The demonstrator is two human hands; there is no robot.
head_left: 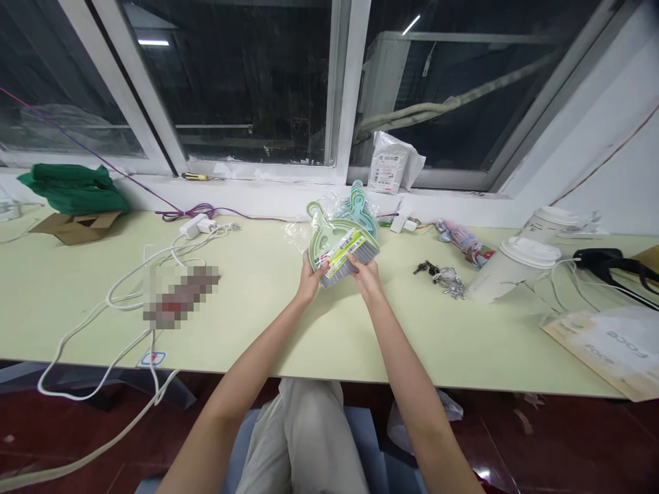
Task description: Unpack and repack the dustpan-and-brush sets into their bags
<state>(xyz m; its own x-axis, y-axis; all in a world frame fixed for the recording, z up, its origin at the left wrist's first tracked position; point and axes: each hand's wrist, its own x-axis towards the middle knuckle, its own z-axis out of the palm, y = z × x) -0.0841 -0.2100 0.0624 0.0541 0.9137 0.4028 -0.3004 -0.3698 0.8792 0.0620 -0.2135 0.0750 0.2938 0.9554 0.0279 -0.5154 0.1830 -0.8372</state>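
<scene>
Over the flat pale yellow-green table [257, 267], the left hand [309, 280] and right hand [366, 274] both clasp a light-green plastic dustpan [324, 239] with grey-bristled brush [340, 273].

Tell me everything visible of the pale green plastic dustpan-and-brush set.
The pale green plastic dustpan-and-brush set has a broad, rounded pan, a handle pointing away from the person, grey bristles along the near side and a yellow-green printed label slanting above them. Clear film seems to wrap it. The left hand grips its left edge, the right hand its near right part. It is over the pale yellow-green tabletop; whether it touches that is unclear.
</scene>
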